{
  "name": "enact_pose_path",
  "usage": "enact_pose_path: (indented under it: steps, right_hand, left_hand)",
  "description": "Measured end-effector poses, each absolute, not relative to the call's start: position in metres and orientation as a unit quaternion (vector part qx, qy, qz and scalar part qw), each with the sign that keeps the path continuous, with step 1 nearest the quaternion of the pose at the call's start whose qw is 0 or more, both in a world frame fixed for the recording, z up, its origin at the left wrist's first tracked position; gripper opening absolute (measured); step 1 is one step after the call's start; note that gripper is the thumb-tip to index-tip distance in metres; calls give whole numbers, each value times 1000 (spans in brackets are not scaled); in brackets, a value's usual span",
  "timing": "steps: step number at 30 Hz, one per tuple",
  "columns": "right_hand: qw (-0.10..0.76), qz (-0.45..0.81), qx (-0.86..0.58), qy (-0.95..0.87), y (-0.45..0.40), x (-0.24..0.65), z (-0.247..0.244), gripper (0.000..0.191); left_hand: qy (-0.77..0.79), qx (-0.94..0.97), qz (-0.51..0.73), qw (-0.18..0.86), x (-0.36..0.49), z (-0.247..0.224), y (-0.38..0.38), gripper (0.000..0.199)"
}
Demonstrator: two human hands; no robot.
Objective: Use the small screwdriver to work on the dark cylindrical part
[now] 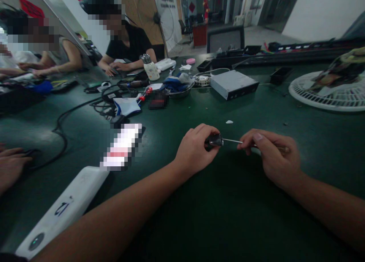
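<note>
Over the dark green table, my left hand (pixel 198 148) is closed round a small dark cylinder (pixel 216 140) with a shiny rim facing right. My right hand (pixel 273 153) grips a thin metal rod (pixel 232 141), whose brownish handle end (pixel 283 149) shows by the palm. The rod's left tip meets the open end of the cylinder; whether it goes inside is too small to tell. A small white scrap (pixel 229 122) lies just beyond my hands.
A lit phone (pixel 122 146) and a long white device (pixel 62 209) lie at the left. Farther back are cables, a cloth (pixel 127 106), a grey metal box (pixel 234 83) and a white fan grille (pixel 327 91). Several people sit at the left; another hand (pixel 11 165) rests at the left edge.
</note>
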State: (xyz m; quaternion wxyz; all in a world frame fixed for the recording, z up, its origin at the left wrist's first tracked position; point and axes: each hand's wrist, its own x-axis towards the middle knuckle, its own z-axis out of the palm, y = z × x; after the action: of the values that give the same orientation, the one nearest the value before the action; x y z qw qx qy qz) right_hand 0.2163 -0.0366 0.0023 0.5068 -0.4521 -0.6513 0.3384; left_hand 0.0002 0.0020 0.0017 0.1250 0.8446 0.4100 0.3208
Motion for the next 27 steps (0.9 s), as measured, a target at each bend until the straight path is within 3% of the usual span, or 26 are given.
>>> enact_pose_path:
  steps: [12, 21, 27]
  right_hand:
    - [507, 359, -456, -637, -37, 215, 3, 36]
    - [461, 343, -484, -659, -35, 216, 1, 36]
    - [535, 376, -472, -591, -39, 210, 6, 41]
  left_hand:
    - [405, 854, 304, 121, 0, 2, 2, 24]
    - [413, 851, 304, 108, 1, 2, 1, 24]
    - [429, 836, 325, 109, -1, -1, 2, 22]
